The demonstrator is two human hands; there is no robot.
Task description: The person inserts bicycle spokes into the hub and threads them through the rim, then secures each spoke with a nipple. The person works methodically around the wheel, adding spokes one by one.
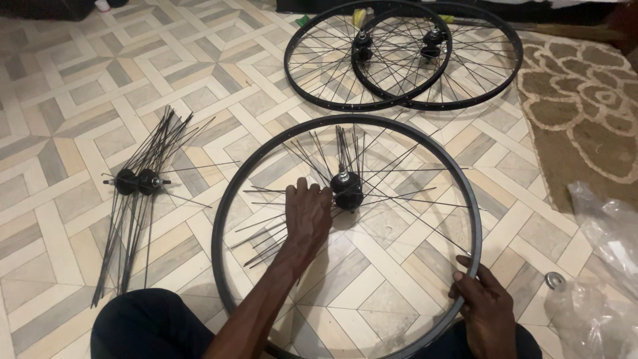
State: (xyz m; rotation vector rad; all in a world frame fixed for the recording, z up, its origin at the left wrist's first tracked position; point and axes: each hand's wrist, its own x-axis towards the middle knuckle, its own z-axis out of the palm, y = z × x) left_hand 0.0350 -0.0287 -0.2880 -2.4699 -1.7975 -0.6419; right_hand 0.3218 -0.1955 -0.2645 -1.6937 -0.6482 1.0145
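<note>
Your left hand (309, 216) lies flat, fingers spread, on loose spokes just left of the black hub (347, 189) at the centre of a black rim (219, 219) lying on the patterned tile floor (80, 86) before you; your right hand (488, 309) clamps the rim's near right edge. To the left lies a second hub with spokes (136, 183). Two built wheels (402, 56) overlap at the far side. Crumpled clear plastic bags (601, 266) sit at the right, below a brown patterned rug (585, 100).
</note>
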